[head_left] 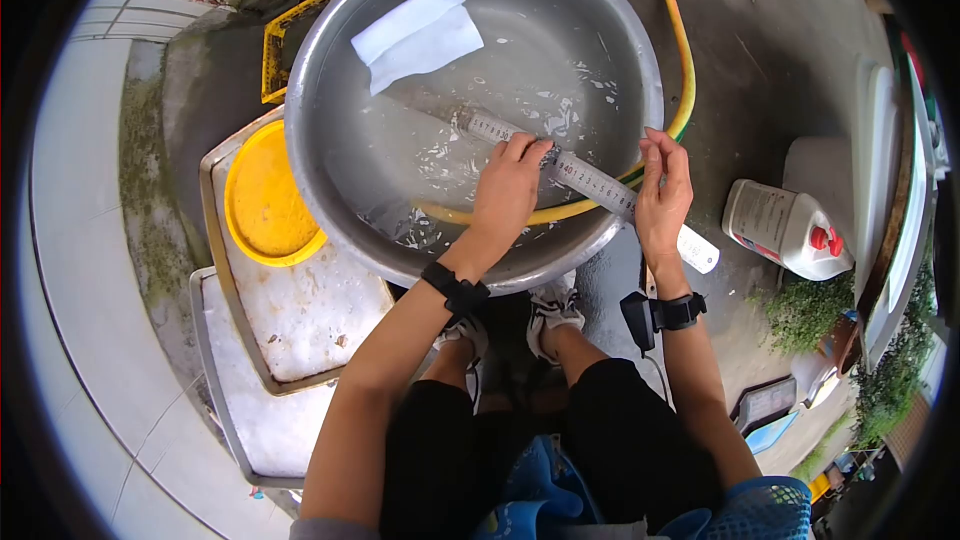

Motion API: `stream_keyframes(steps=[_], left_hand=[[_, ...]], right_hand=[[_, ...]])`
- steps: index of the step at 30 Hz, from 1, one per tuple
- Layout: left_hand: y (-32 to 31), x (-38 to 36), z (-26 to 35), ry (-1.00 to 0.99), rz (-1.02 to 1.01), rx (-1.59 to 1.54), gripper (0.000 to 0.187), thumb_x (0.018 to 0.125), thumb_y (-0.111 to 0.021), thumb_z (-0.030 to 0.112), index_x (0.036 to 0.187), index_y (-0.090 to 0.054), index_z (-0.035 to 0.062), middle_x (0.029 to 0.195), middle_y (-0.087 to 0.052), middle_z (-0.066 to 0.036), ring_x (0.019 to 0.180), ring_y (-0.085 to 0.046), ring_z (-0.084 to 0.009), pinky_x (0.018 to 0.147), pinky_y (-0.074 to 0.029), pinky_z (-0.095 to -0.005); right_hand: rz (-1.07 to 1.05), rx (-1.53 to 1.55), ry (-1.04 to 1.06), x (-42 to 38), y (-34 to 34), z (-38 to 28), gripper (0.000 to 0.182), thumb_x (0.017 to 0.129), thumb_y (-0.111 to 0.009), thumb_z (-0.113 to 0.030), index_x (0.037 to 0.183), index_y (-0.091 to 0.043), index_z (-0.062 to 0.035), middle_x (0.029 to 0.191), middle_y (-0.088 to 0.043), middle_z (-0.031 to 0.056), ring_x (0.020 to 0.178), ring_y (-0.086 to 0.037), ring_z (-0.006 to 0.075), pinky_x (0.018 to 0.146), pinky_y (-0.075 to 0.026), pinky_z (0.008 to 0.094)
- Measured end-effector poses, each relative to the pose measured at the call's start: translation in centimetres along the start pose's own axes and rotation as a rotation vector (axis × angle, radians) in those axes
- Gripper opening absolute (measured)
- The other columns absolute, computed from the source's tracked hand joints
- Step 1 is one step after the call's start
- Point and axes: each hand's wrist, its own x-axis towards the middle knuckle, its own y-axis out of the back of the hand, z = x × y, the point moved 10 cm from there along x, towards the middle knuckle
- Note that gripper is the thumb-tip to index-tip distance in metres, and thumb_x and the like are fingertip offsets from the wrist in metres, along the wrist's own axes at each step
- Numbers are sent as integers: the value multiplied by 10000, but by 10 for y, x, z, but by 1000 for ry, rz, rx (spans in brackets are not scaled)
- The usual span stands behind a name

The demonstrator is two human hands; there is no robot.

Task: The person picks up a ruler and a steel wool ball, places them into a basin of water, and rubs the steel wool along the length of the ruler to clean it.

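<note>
A long white ruler-like strip with black numbers (590, 183) slants across the large metal basin (303, 110). Its upper left end dips into the water, and its lower right end sticks out past the rim. My left hand (512, 190) is closed around the strip near its middle, above the water. Near the rim, my right hand (664, 190) has its fingers bent and close together beside the strip; what they hold, if anything, is hidden. A white cloth or sheet (420, 37) floats at the upper left of the water.
A yellow hose (684, 50) runs over the basin's right rim into the water. Left are a yellow round lid (272, 195), metal trays (300, 325) and a yellow crate (272, 58). A white jug with a red cap (785, 225) stands right.
</note>
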Motion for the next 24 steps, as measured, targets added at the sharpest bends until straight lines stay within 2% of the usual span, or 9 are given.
stream_keyframes(steps=[3,5,11,13,15,16,18,19,24], left_hand=[[-26,-8,81,-233,-113,-144,401,813,-580,-21,1204,-621,60,1133,-577,-94,1018,-578,-304,875,-524,-390],[-38,-9,99,-323,-187,-132,408,809,-586,-12,1206,-631,69,1147,-588,-84,1019,-580,-302,887,-527,-381],[-8,6,19,-120,-54,105,408,804,-589,4,1199,-655,87,1127,-608,-76,1033,-588,-285,873,-535,-382],[-16,-5,47,-139,-102,92,428,796,-591,-2,1211,-645,86,1133,-602,-69,1047,-587,-270,866,-540,-368],[-34,-19,103,-370,-151,-101,449,786,-591,-21,1222,-633,83,1139,-594,-63,1033,-584,-266,861,-543,-354],[-42,-19,108,-373,-152,-105,449,786,-591,-21,1222,-633,83,1139,-594,-63,1033,-584,-266,861,-543,-354],[-50,-20,123,-509,-146,-41,466,778,-587,-36,1228,-624,81,1143,-587,-62,1036,-582,-258,859,-544,-338],[-46,-18,117,-508,-145,-42,466,778,-587,-36,1228,-624,81,1143,-587,-62,1036,-582,-258,859,-544,-338],[14,0,-32,-33,42,145,425,808,-600,-42,1218,-622,64,1151,-583,-96,993,-596,-295,845,-526,-384]], right_hand=[[56,72,-27,1,5,7,203,1039,-476,-104,1188,-593,-30,1017,-661,107,911,-653,183,807,-512,310],[96,111,-45,-1,11,15,212,1045,-466,-108,1200,-585,-27,1019,-662,106,911,-650,174,809,-514,310],[131,312,-102,3,14,20,250,1067,-429,-153,1211,-574,-11,1016,-656,93,917,-630,144,823,-520,298],[133,367,-109,2,13,21,267,1072,-419,-173,1212,-573,-5,1012,-652,90,910,-622,138,824,-522,295],[150,382,-105,2,16,22,278,1074,-413,-184,1210,-573,-1,1008,-651,91,901,-618,135,819,-524,296],[167,420,-135,2,18,25,279,1074,-413,-186,1209,-573,0,1007,-651,91,902,-618,135,819,-524,297],[182,454,-165,1,22,31,281,1074,-413,-188,1208,-573,1,1007,-651,92,903,-619,135,819,-523,297],[187,424,-155,1,24,34,282,1074,-415,-191,1207,-574,0,1010,-652,94,907,-620,137,819,-524,297],[103,358,-81,2,12,17,267,1060,-464,-202,1213,-583,-17,1038,-657,90,923,-626,140,805,-527,298]])
